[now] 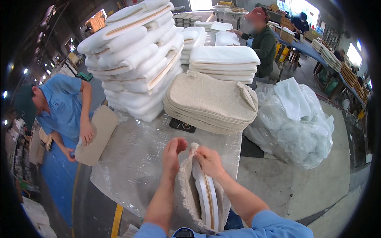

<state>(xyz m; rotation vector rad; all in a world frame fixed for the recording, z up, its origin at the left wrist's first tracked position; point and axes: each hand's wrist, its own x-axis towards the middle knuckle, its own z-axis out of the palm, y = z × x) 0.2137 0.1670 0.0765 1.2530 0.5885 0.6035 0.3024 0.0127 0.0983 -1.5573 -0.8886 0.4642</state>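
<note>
A beige fabric cover [185, 186] stands on edge in front of me, its long mouth gaping upward. Inside it sits a folded white padded insert [206, 194] with a tan layer showing along its edge. My right hand [209, 160] pinches the cover's rim at the far end. Just left of that end, my left hand [173, 154] is raised with bent fingers, apart from the cloth and holding nothing. Beyond both hands lies a stack of beige covers [210, 99] on the plastic-wrapped table [131, 158].
Tall piles of white padding [135, 59] rise at the back left, with a lower white stack [224, 61] behind the covers. A clear plastic bag [297, 127] bulges at the right. On the left a co-worker [61, 107] handles a beige cushion [97, 137]; another person [262, 45] works farther back.
</note>
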